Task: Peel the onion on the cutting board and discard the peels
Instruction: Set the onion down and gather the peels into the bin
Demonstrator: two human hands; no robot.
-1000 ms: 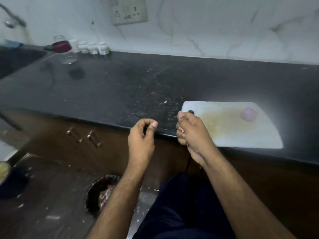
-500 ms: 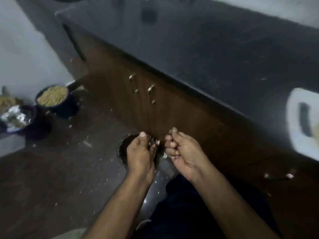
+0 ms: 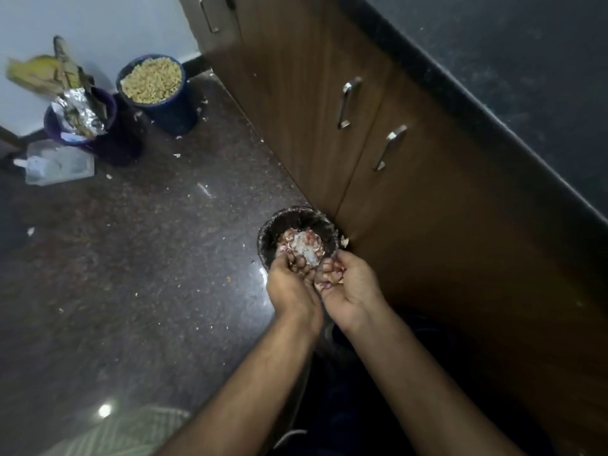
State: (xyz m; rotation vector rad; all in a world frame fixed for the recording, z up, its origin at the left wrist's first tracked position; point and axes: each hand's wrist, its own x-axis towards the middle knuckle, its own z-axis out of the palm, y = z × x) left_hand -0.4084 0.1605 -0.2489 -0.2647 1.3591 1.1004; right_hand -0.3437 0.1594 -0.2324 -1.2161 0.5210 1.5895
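Both hands are held low over a small black bin [image 3: 267, 236] that sits on the floor, right against the brown cupboard [image 3: 411, 209]. The bin has a dark bag liner and is part full of pink and white onion peels [image 3: 301, 243]. The left hand [image 3: 291, 289] is just on the near side of the bin, with its fingers curled down toward the opening; I cannot tell if it grips anything. The right hand [image 3: 350, 287] is beside it, also on the near side of the bin, palm turned up and cupped loosely, with a few bits of pink peel [image 3: 324, 284] lying on its fingers. The 2 hands touch or almost touch each other. The onion and the cutting board are out of sight. Far from the bin, by the white wall, stand 2 more buckets: a blue bucket [image 3: 164, 106] filled with small yellow pieces, and a purple bucket [image 3: 108, 126] stuffed with foil and wrappers. A clear plastic container [image 3: 56, 164] lies next to the purple one. Tiny scraps dot the dark floor [image 3: 131, 258] around the bin. Above the cupboard runs the black counter [image 3: 526, 77].
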